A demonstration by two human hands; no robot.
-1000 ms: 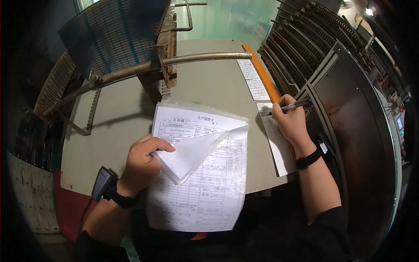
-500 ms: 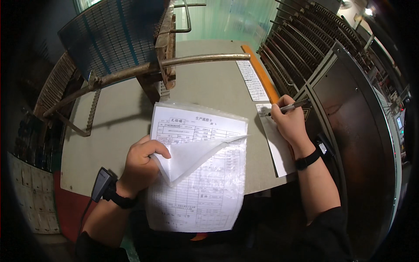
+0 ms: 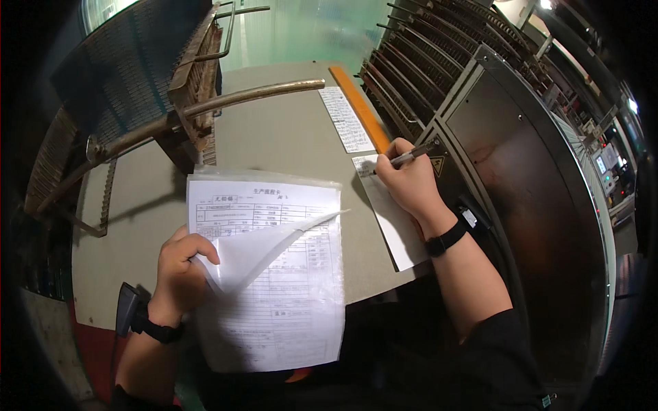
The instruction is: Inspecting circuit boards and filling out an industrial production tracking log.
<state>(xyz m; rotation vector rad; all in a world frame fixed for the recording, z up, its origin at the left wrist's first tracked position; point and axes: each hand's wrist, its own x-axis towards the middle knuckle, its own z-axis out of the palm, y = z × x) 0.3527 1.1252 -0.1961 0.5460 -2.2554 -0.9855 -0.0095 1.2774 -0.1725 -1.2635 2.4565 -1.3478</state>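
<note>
My left hand grips a clear plastic sleeve with printed form sheets inside. One corner is folded over under my thumb, and the lower part hangs past the table's near edge. A pen is held in my right hand, its writing end over the top of a white paper strip. Some handwriting shows at the top of that strip; its lower part is blank. Just beyond lies a second strip full of handwriting, alongside an orange bar.
The grey-green tabletop carries a metal rack with a long rod and a dark mesh panel at the left. Slotted racks stand at the far right. A dark metal cabinet borders the table's right side.
The whole view has shifted, so the table, papers and hands appear further left. Both hands keep their holds, and the pen stays near the top of the strip.
</note>
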